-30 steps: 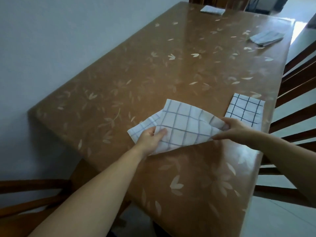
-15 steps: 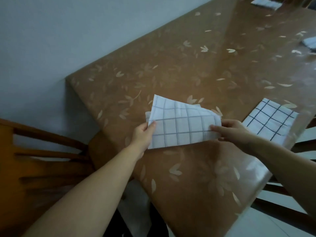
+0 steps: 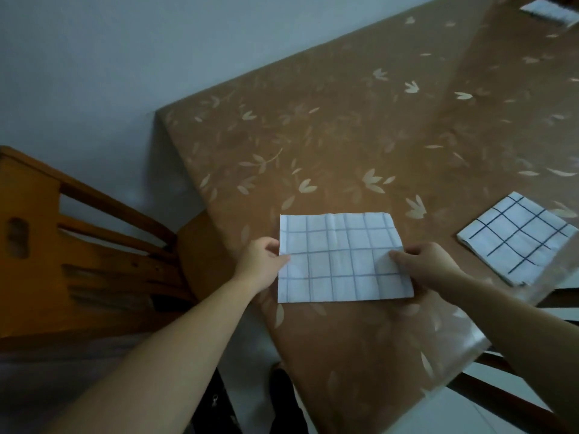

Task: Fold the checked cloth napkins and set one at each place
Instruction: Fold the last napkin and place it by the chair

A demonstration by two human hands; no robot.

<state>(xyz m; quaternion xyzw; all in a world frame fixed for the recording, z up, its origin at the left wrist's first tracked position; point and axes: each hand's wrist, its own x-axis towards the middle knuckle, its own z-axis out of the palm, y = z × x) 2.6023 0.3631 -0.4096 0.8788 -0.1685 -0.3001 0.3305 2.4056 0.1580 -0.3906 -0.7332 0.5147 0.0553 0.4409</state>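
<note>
A checked cloth napkin (image 3: 341, 256), white with thin grey lines, lies flat on the brown worktop (image 3: 329, 136) near its front corner, folded to a rectangle. The left hand (image 3: 261, 266) pinches the left edge of this napkin about at its middle, with the thumb on top and the fingers curled under or beside the cloth. The right hand (image 3: 429, 267) pinches the right edge in the same way, its fingertips lying on top of the cloth. Both hands are closed on the napkin, one at each short side.

To the right, well apart from the held napkin, a second folded napkin (image 3: 517, 242) with darker lines lies at the right edge of the worktop, turned at an angle. At the far end of the worktop, in the upper right corner of the view, a third folded napkin (image 3: 546, 12) shows, small and blurred.

The worktop is covered with a brown cloth with pale leaf pattern under a clear sheet. A wooden chair (image 3: 62, 245) stands at the left, beside the worktop's corner, in front of a pale wall (image 3: 125, 57).
</note>
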